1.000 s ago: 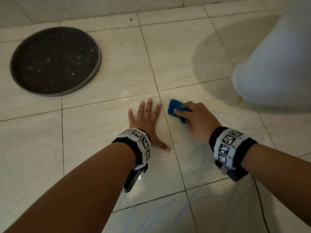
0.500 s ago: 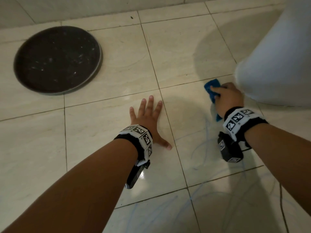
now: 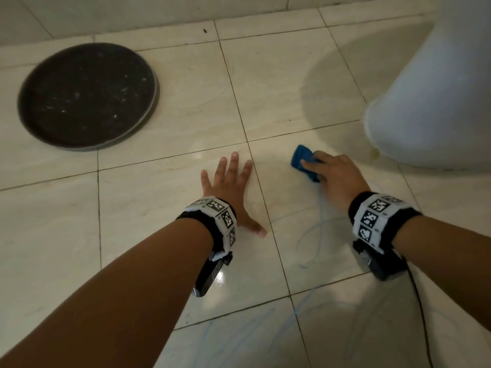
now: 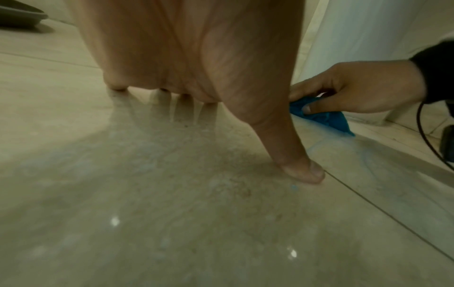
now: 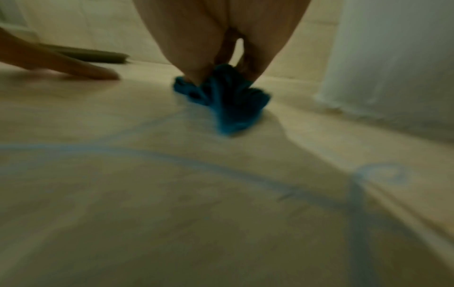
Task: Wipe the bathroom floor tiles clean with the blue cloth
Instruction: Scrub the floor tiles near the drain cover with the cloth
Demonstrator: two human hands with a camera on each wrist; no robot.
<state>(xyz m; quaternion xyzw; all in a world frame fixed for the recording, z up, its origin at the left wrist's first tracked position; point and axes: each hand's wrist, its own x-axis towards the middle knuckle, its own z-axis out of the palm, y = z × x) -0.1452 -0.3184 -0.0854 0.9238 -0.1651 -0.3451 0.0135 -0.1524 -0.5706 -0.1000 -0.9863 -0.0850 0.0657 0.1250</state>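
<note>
A bunched blue cloth [image 3: 301, 160] [image 4: 326, 118] [image 5: 228, 97] lies pressed on the cream floor tiles [image 3: 164, 203]. My right hand [image 3: 333, 173] [image 4: 353, 87] grips it, fingers curled over its top and thumb against its side. My left hand [image 3: 229, 185] [image 4: 196, 58] lies flat on the neighbouring tile with fingers spread, a hand's width left of the cloth; its thumb [image 4: 299, 167] touches the floor by a grout line. Faint blue scribble marks [image 3: 313, 235] [image 5: 172, 157] cross the tiles nearer to me than the cloth.
A white toilet base [image 3: 430, 102] [image 5: 393, 58] stands just right of and beyond the cloth. A round dark tray [image 3: 87, 96] lies on the floor at far left near the wall. A black cable [image 3: 419, 309] trails from my right wrist camera.
My right hand has swept the cloth from beside the toilet base back leftward toward my left hand, after going right the half second before. The left hand has stayed planted.
</note>
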